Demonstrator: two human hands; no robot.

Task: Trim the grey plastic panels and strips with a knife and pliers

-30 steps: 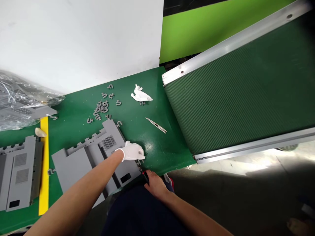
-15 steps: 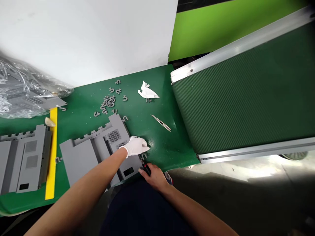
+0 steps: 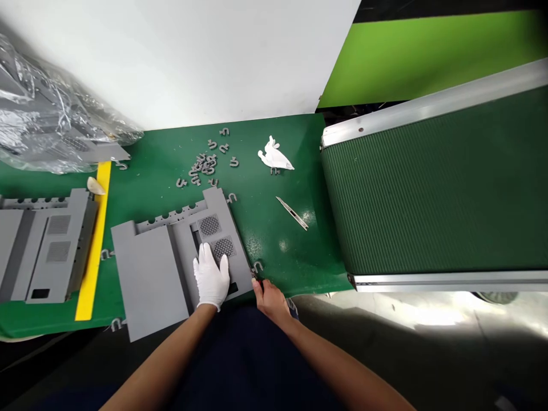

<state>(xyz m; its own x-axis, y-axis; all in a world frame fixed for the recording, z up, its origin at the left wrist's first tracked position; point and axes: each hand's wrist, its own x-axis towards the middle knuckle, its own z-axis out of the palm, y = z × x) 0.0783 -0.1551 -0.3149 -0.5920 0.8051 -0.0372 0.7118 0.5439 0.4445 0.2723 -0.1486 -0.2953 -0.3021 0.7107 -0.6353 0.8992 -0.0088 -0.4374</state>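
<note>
A grey plastic panel (image 3: pixel 148 274) with two vent grilles lies on the green bench. My left hand (image 3: pixel 211 278), in a white glove, rests flat on it below the grilles, fingers stretched out. At the panel's lower right corner, my bare right hand (image 3: pixel 272 301) is closed round a small hand tool, black and red in the earlier frame and now largely hidden. The tool's end is close to a grey U-shaped clip (image 3: pixel 257 266) at the panel's edge. Similar clips (image 3: pixel 232 198) stick out at the upper right and from the left side (image 3: pixel 107 254).
Several loose clips (image 3: pixel 202 164) lie behind the panel. A white glove (image 3: pixel 275 155) and a slim metal knife (image 3: pixel 292 214) are to the right. A ribbed green conveyor (image 3: pixel 428 188) borders the bench. Left are yellow tape (image 3: pixel 93 257), a second panel (image 3: pixel 53 251) and plastic-wrapped parts (image 3: pixel 55 125).
My left hand has moved from the panel's right edge onto its top and spread flat. My right hand stays at the corner with the tool. The view has shifted slightly.
</note>
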